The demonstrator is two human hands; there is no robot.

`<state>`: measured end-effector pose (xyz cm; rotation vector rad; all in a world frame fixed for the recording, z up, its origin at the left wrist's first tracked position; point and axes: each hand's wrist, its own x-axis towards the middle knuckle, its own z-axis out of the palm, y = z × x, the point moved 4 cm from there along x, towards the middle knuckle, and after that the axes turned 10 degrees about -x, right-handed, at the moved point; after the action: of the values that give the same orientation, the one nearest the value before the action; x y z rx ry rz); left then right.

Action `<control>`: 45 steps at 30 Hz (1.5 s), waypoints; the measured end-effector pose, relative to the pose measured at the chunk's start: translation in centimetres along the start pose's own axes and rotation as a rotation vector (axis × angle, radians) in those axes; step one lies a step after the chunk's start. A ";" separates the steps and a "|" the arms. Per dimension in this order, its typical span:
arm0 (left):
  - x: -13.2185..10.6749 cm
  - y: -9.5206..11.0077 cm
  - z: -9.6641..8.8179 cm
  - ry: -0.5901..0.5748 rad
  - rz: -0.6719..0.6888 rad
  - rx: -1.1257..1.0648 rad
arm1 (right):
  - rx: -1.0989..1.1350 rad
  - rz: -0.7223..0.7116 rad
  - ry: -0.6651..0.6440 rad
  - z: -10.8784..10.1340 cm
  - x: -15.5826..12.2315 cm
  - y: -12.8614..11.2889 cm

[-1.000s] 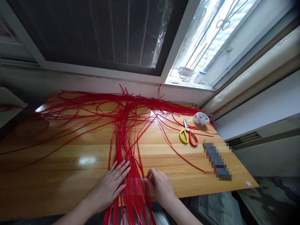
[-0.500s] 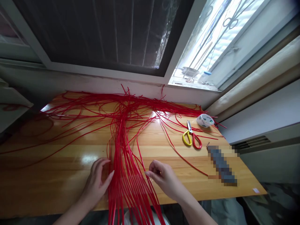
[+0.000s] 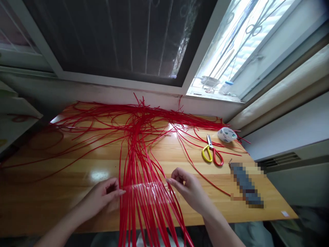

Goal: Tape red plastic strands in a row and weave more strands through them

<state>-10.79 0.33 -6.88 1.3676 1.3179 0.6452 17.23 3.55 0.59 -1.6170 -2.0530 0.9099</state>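
- We have our left hand (image 3: 101,196) and right hand (image 3: 189,189) apart, one on each side of the red strands (image 3: 136,154), each pinching an end of a clear tape strip (image 3: 147,188)
- The strip lies crosswise over the bundle, low on the wooden table (image 3: 64,192); held taut like that, we reckon, it covers every strand flat and side by side
- The strands run off the near edge between our arms and fan out towards the wall under the window
- Bare wood opens to the left; on the right the scissors (image 3: 212,154), tape roll (image 3: 227,134) and a blurred-out object (image 3: 246,185) sit well apart from our right hand
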 end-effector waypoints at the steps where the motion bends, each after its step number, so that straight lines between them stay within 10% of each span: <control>1: 0.6 0.2 -0.2 0.007 0.011 0.062 | -0.074 -0.019 0.030 0.4 0.2 0.7; 9: 3.6 -1.4 0.0 0.194 0.101 0.678 | -0.595 -0.260 0.268 7.2 0.6 5.9; 13: 2.5 -2.6 0.2 0.512 0.335 0.882 | -0.653 -0.221 0.383 7.8 0.1 6.8; 17: 2.5 -2.6 0.0 0.553 0.355 0.992 | -0.667 -0.189 0.456 7.1 0.3 7.4; 20: 2.6 -0.5 0.0 0.436 0.433 1.010 | -0.585 -0.235 0.423 6.3 0.6 7.1; 26: 2.7 2.3 3.5 -0.278 0.725 0.924 | -0.586 -0.497 0.122 5.7 -0.3 4.6; 32: 3.3 0.6 4.2 -0.388 0.679 0.857 | -0.585 -0.411 -0.053 7.6 -1.0 6.3; 38: 3.7 3.8 4.1 -0.093 0.724 0.668 | -0.051 0.064 0.261 5.1 2.7 7.9; 45: 9.2 6.0 6.7 0.219 0.575 0.539 | 0.063 0.159 -0.092 7.4 9.0 6.2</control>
<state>-0.47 7.89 -5.75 2.2115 1.3243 0.8773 14.45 11.11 -9.87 -1.7542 -1.9555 1.1111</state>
